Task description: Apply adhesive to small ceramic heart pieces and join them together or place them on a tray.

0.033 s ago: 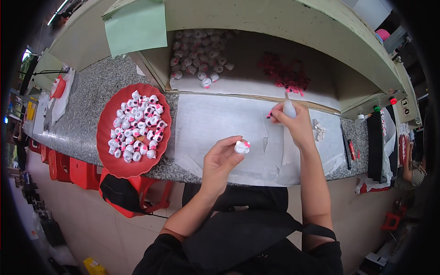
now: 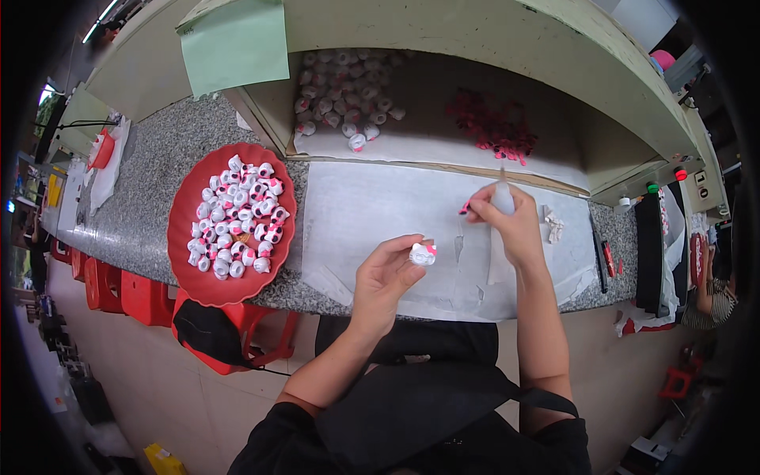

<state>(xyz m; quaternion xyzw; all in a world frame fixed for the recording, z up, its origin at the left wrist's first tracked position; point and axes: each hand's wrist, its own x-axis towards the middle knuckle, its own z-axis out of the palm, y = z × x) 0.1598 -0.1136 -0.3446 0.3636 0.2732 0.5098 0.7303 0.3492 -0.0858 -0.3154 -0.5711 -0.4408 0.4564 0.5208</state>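
Left hand (image 2: pixel 388 273) pinching a small white-and-pink figure (image 2: pixel 423 253) at the fingertips, raised over the white sheet (image 2: pixel 372 210), presumably for close work. Right hand (image 2: pixel 511 222) closed around a pale squeeze bottle (image 2: pixel 502 198), nozzle upward, with a tiny pink piece (image 2: pixel 465 209) at the fingertips. Red tray (image 2: pixel 186 277) of similar figures at left, within easy reach. More figures (image 2: pixel 340 87) and red bits (image 2: pixel 495 127) sorted apart on the shelf behind. Plain green card (image 2: pixel 233 43) hanging off the shelf top.
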